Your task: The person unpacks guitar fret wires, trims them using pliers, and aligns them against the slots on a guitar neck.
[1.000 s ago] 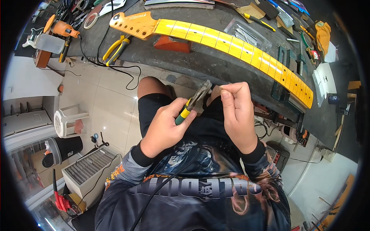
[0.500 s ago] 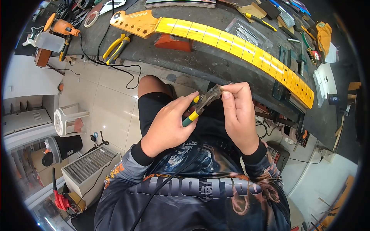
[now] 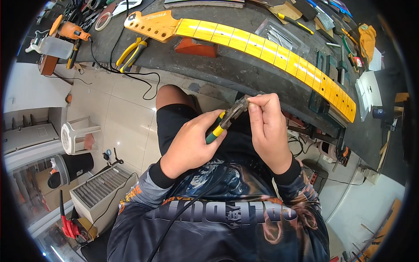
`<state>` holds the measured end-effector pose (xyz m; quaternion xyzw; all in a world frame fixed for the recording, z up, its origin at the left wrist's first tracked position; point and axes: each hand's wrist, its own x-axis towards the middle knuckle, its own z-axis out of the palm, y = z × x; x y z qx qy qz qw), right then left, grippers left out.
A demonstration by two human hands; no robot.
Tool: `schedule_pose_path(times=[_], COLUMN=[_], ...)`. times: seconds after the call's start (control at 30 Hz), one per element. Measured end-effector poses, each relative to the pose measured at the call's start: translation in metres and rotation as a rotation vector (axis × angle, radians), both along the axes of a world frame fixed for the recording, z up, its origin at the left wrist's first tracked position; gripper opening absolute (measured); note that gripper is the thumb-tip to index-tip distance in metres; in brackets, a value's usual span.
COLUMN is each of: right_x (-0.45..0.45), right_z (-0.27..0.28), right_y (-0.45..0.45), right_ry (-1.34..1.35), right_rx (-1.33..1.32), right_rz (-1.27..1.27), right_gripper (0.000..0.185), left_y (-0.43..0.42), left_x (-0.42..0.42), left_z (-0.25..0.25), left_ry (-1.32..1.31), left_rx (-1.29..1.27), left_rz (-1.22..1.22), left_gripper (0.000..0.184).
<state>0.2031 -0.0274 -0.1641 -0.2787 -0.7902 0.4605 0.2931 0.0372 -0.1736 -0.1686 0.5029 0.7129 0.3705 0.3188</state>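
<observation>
1. Head view: the left hand (image 3: 187,144) is closed around green-and-yellow pliers (image 3: 235,114), their nose by the right fingertips.
2. The right hand (image 3: 269,135) has thumb and forefinger pinched together; whatever they may grip is too small to make out.
3. The guitar neck (image 3: 281,59) lies on the bench (image 3: 235,67), beyond both hands, above a red-brown block (image 3: 196,49).
4. Likeliest trouble: nipped skin, should the plier jaws squeeze off-line so near the fingertips.
5. Any tiny piece pinched there could spring loose if the grip slackened, and drop towards the floor (image 3: 126,118).
6. An upward slip of the pliers might scratch the neck's glossy face.
</observation>
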Motion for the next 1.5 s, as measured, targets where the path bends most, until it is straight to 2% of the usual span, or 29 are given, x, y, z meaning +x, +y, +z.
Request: schedule_pose_path(times=[0.1,0.17,0.2,0.27,0.3,0.4,0.5,0.63,1.23,1.5], right_x=[0.0,0.002,0.002,0.001,0.001,-0.001,0.0,0.0,0.003,0.004], right_z=[-0.002,-0.001,-0.001,-0.004,-0.007,-0.012,-0.011,-0.01,-0.004,-0.005], right_y=[0.0,0.002,0.003,0.003,0.003,0.003,0.003,0.002,0.003,0.002], right_ry=[-0.003,-0.01,-0.017,0.029,0.07,0.117,0.133,0.158,0.012,-0.014], right_rx=[0.003,-0.009,-0.019,-0.069,-0.119,-0.182,-0.294,-0.306,-0.081,0.047], right_rz=[0.003,-0.014,-0.03,-0.042,-0.056,-0.047,-0.036,-0.043,-0.009,0.006], right_gripper=[0.008,0.008,0.008,0.008,0.009,0.01,0.01,0.011,0.01,0.011], left_y=[0.001,0.002,0.001,-0.002,-0.002,0.0,0.002,0.006,0.005,0.002], left_x=[0.0,-0.002,-0.003,-0.005,-0.007,-0.012,-0.009,-0.004,-0.004,-0.002], left_z=[0.001,0.004,0.002,-0.005,-0.005,-0.012,-0.007,0.004,0.006,0.0], left_ry=[0.035,-0.079,-0.08,-0.14,-0.142,-0.064,0.014,0.026,0.055,0.022], left_rx=[0.012,-0.177,-0.176,-0.18,-0.182,0.061,0.021,-0.02,-0.054,-0.006], left_rz=[0.024,-0.005,-0.002,0.139,0.135,0.064,0.031,-0.012,-0.03,-0.015], left_gripper=[0.04,0.034,0.034,0.03,0.03,0.038,0.048,0.054,0.064,0.05])
